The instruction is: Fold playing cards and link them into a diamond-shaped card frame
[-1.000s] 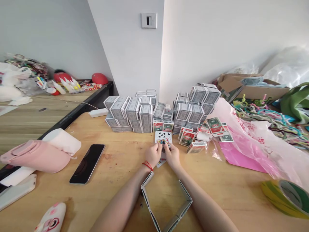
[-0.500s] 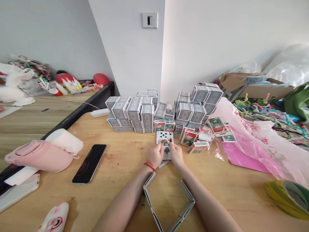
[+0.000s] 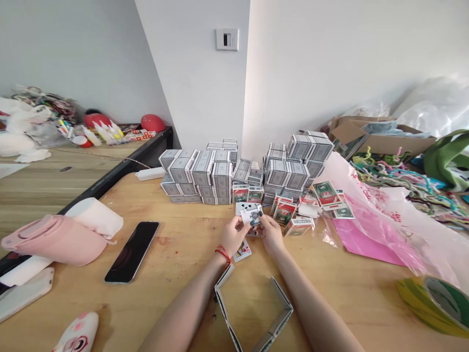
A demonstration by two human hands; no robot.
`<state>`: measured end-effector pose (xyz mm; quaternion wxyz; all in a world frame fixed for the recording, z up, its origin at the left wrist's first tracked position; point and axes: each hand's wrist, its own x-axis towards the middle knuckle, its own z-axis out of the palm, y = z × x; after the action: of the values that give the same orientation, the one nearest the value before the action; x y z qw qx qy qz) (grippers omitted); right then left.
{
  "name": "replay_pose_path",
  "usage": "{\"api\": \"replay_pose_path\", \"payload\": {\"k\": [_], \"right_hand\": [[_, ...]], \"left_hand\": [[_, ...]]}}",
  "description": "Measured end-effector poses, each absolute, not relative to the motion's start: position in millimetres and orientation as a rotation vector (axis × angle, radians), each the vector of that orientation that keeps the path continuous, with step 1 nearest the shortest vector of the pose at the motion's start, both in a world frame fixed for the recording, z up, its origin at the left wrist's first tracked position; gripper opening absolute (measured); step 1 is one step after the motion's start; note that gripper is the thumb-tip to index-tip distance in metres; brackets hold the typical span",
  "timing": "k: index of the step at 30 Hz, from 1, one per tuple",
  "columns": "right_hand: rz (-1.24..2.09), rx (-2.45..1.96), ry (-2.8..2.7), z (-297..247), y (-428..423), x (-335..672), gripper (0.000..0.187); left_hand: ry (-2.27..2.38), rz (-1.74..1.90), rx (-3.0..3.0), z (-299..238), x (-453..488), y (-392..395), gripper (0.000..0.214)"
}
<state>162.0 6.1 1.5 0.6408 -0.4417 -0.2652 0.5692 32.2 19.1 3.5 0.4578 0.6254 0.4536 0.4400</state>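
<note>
Both my hands meet at the middle of the wooden table (image 3: pixel 176 274), pinching a small bunch of playing cards (image 3: pixel 249 213) face up. My left hand (image 3: pixel 233 235), with a red thread on the wrist, grips their left edge. My right hand (image 3: pixel 271 233) grips their right edge. A single face card (image 3: pixel 242 250) lies on the table just below my left hand. Between my forearms stands a low open frame of cards set on edge (image 3: pixel 252 313). Behind the hands are stacks of wrapped card decks (image 3: pixel 205 173) and loose green and red card boxes (image 3: pixel 293 215).
A black phone (image 3: pixel 132 251) lies left of my arms, with a pink pouch (image 3: pixel 54 239) and a white roll (image 3: pixel 97 215) beyond it. Pink plastic bags (image 3: pixel 381 220), coloured pipe cleaners (image 3: pixel 399 176) and a cardboard box (image 3: pixel 377 137) fill the right. Green tape (image 3: pixel 436 303) sits near right.
The fanned cards held upright earlier have been drawn together and tilted lower between my fingers. A face card now shows on the table under my left hand.
</note>
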Motion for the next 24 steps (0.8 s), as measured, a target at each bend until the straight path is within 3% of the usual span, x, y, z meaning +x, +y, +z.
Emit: {"api": "replay_pose_path", "payload": {"k": [10,24], "right_hand": [[1.249,-1.093,-0.8,-3,5,157,0.029],[1.101,-1.145,-0.829,3,1,154,0.038]], "left_hand": [[1.086,1.216,1.202,5,29,30,0.027],[1.009,1.168,1.288,1,27,31,0.025]]}}
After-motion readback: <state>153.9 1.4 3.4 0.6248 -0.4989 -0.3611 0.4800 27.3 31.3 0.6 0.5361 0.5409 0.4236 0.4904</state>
